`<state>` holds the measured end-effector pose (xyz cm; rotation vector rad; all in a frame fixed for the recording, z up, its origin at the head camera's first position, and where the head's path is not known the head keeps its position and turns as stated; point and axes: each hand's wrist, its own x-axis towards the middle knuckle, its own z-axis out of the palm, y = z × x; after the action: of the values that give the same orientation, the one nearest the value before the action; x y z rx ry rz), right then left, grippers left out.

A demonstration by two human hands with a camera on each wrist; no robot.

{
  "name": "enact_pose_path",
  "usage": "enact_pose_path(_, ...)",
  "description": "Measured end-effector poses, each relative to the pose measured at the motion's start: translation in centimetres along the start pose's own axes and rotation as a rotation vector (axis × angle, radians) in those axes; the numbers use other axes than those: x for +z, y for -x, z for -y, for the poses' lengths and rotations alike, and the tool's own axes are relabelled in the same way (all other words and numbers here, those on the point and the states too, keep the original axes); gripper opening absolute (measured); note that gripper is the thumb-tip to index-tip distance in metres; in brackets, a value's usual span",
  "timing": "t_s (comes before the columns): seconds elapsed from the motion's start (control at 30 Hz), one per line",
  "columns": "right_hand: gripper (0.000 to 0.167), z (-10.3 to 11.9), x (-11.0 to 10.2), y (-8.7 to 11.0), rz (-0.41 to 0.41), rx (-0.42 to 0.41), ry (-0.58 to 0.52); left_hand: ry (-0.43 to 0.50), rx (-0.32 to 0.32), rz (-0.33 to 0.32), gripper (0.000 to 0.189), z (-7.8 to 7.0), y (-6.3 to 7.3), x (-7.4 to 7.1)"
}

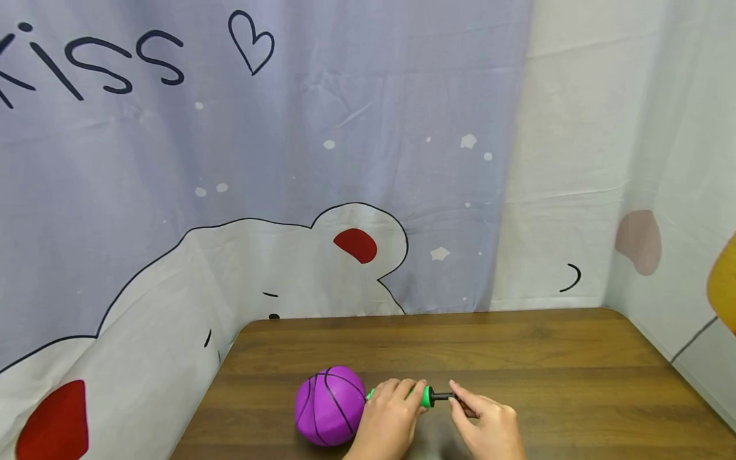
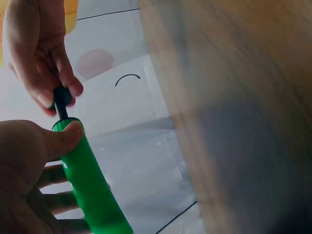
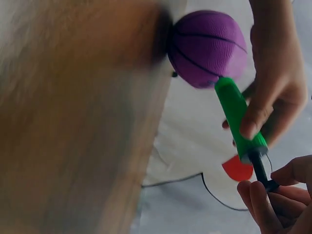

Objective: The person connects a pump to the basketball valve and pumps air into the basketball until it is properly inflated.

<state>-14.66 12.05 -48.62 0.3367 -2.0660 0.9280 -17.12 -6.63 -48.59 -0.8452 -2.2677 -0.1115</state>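
Note:
A small purple basketball (image 1: 330, 406) with black lines sits on the table at the left of both hands. Against its right side points the tip of a green hand pump (image 3: 235, 109). My left hand (image 1: 390, 415) grips the pump's green barrel (image 2: 92, 180), thumb near its black-rod end in the left wrist view. My right hand (image 1: 487, 421) pinches the black handle (image 3: 271, 185) at the end of the rod (image 1: 441, 396). Part of the rod shows between barrel and handle. Fingers of the left hand cover much of the barrel in the head view.
The brown wooden table (image 1: 517, 351) runs back to a hanging cloth (image 1: 356, 128) printed with a white cartoon figure, a heart and letters. Another printed cloth (image 1: 678, 191) hangs along the right side, close to the table's edge.

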Motion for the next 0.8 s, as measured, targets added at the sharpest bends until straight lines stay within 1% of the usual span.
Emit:
enact_pose_path(0.13,0.032,0.1,0.7,0.3,0.019,-0.002,-0.041,0.051,-0.013,0.040,0.043,0.1,0.0,-0.1)
enact_pose_path(0.2,0.033,0.0,0.8,0.2,0.010,-0.020,-0.042,0.076,-0.024,0.058,0.043,0.2,0.0,-0.2)
enact_pose_path(0.27,0.035,-0.3,0.6,0.0,-0.012,-0.061,-0.046,0.091,-0.032,0.072,0.042,0.5,0.0,-0.3)
enact_pose_path(0.37,0.035,-1.1,-0.1,-0.3,-0.052,-0.139,-0.007,0.087,-0.027,0.054,0.040,0.9,-0.1,-0.5)
enact_pose_path(0.43,0.034,-1.7,-0.9,-0.7,-0.079,-0.169,0.035,0.077,-0.028,0.028,0.039,1.2,-0.2,-0.5)
enact_pose_path(0.5,0.034,-2.3,-1.9,-0.9,-0.091,-0.153,0.092,0.069,-0.032,-0.001,0.038,1.4,-0.3,-0.5)
enact_pose_path(0.57,0.033,-2.6,-2.8,-1.2,-0.098,-0.128,0.133,0.069,-0.042,-0.014,0.038,1.6,-0.2,-0.4)
enact_pose_path(0.63,0.033,-2.8,-3.6,-1.4,-0.091,-0.092,0.148,0.067,-0.050,-0.017,0.039,1.7,-0.2,-0.5)
enact_pose_path(0.8,0.035,-3.1,-4.7,-1.5,-0.075,-0.073,0.153,0.072,-0.059,-0.001,0.038,1.8,-0.1,-0.6)
